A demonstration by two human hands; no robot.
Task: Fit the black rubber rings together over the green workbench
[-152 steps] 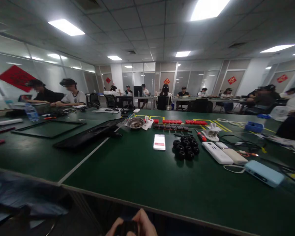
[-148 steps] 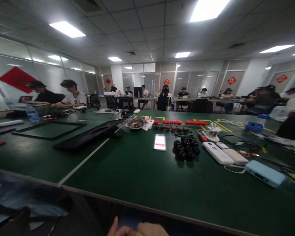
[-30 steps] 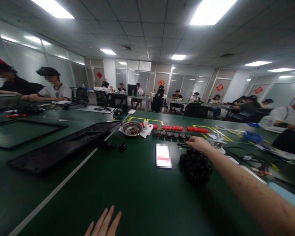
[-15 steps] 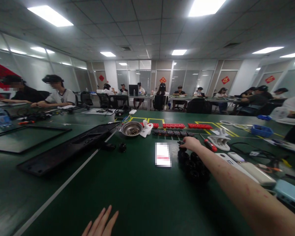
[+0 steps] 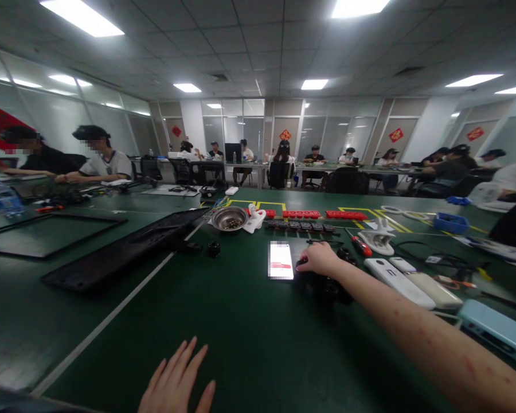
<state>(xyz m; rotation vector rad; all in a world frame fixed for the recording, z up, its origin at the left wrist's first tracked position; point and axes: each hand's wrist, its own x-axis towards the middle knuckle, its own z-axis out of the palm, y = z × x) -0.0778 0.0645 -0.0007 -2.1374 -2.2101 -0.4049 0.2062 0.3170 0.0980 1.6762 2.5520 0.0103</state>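
Observation:
My right hand [image 5: 320, 259] is stretched far out over the green table [image 5: 249, 332] and rests on a cluster of small black wheels [image 5: 335, 287], its fingers curled down onto them. A phone [image 5: 280, 260] with a lit screen lies just left of that hand. My left hand [image 5: 178, 384] lies flat on the table near its front edge, fingers spread, holding nothing.
A metal bowl [image 5: 229, 218], red strips [image 5: 301, 214], a red-handled screwdriver [image 5: 361, 245], white power banks [image 5: 398, 274] and a light blue one [image 5: 496, 330] lie around. A long black panel [image 5: 124, 249] is at the left. People sit at tables beyond.
My right hand has drawn back from the far side of the wheels toward the phone. My left hand has slid further onto the table; five seconds ago both hands were below the table edge.

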